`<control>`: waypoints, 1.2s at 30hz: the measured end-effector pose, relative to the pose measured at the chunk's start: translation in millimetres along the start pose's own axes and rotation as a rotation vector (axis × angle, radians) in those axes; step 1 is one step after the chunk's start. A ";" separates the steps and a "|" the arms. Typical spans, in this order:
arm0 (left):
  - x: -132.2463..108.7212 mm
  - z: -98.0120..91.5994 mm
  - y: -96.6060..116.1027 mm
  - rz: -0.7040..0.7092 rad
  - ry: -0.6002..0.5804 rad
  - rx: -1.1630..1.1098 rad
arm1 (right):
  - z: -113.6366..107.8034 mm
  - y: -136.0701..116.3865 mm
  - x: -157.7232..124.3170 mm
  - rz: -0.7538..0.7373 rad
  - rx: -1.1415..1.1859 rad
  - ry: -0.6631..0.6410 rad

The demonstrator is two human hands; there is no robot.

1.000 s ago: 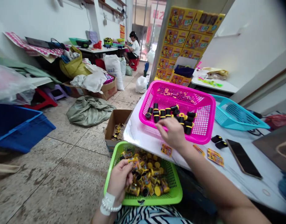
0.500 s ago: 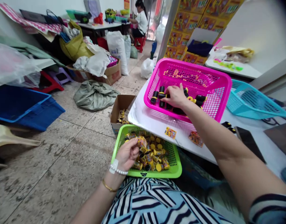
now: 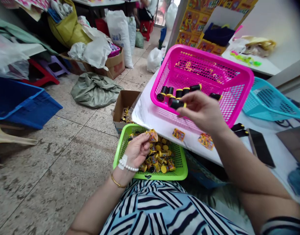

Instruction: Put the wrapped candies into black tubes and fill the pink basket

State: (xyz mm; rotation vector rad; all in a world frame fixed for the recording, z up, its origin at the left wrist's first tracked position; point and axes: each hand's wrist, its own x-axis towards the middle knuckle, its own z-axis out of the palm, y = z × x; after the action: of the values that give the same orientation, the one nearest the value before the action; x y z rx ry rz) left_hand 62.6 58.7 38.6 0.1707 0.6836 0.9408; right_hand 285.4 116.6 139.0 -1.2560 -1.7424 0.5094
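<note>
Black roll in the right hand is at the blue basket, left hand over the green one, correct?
The head view shows the right hand holding the black roll at the pink basket, not the blue. The left hand, pinching a yellow piece, is over the green basket.

Right hand, pinching a black plastic roll with a yellow end, hangs above the near wall of the pink plastic mesh basket. Beyond it, a row of the same rolls; behind the row the basket bottom is open, high walls all round.

To its right: two black rolls, a black phone and a tilted teal mesh basket crowd the white desk.

Between the hands: a bare desk strip, with only flat yellow stickers.

Left hand, gripping a yellow-labelled roll, is over the low green plastic basket, packed full. Ahead of it an open cardboard box blocks the way; to its left is open stone floor.
</note>
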 end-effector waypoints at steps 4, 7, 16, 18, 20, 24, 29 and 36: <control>0.4 5.2 -5.4 -0.038 -0.022 -0.020 | 18.9 -15.0 -59.3 0.206 0.344 -0.262; 0.4 8.1 -7.9 -0.055 -0.035 -0.043 | 29.9 -9.3 -77.5 0.266 0.419 -0.256; -0.9 4.7 -10.5 -0.023 -0.036 -0.035 | 24.8 -7.5 -73.9 0.158 0.127 -0.235; -2.1 4.0 -11.7 -0.030 -0.039 -0.041 | 26.9 -7.0 -74.7 0.194 0.201 -0.239; -3.3 4.0 -12.2 -0.033 -0.039 -0.060 | 30.8 -4.9 -76.9 0.244 0.276 -0.238; -3.8 4.0 -12.6 -0.042 -0.021 -0.091 | 35.5 -3.9 -82.1 0.177 0.163 -0.216; 0.0 0.7 -16.2 -0.051 0.003 -0.085 | 31.7 -10.9 -82.9 -0.039 -0.148 -0.246; 1.0 -4.0 -15.5 -0.015 0.035 -0.003 | 37.5 -4.3 -86.8 0.019 -0.124 -0.335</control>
State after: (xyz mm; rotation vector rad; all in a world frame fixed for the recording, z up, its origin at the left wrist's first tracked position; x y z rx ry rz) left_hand 71.1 49.7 28.5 0.1459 0.7149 0.9320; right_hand 258.3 42.9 86.2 -1.3318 -2.0689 0.6612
